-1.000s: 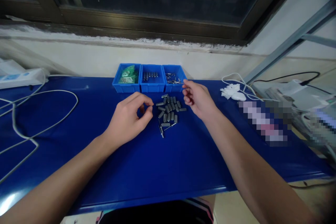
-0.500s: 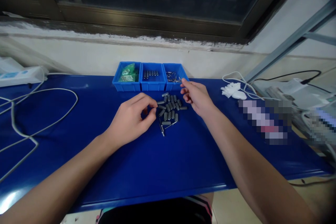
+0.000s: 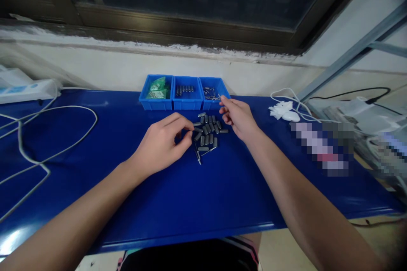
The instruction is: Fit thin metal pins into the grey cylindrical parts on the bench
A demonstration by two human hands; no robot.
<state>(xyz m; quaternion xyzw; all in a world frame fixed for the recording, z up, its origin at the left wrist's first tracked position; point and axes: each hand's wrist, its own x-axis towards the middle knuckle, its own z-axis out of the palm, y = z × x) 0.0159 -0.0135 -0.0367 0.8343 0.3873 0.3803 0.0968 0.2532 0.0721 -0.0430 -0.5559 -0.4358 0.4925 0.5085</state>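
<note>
The blue desk [image 3: 203,194] is smooth and glossy, so small round parts could easily roll away on it. The left hand [image 3: 160,146] rests at the left edge of a loose heap of short grey metal cylinders [image 3: 208,133], thumb and fingers curled in a pinch; whether that grip actually has a piece I cannot tell. A careless sweep of that hand could scatter the heap toward the desk's front edge. Two thin pins [image 3: 203,153] lie just in front of the heap. The right hand [image 3: 240,116] hovers past the heap with fingers loosely bent, seemingly grasping nothing, close to the rightmost of three blue plastic bins [image 3: 187,100]; a nudge might tip it. White cables [image 3: 47,135] loop at the left.
</note>
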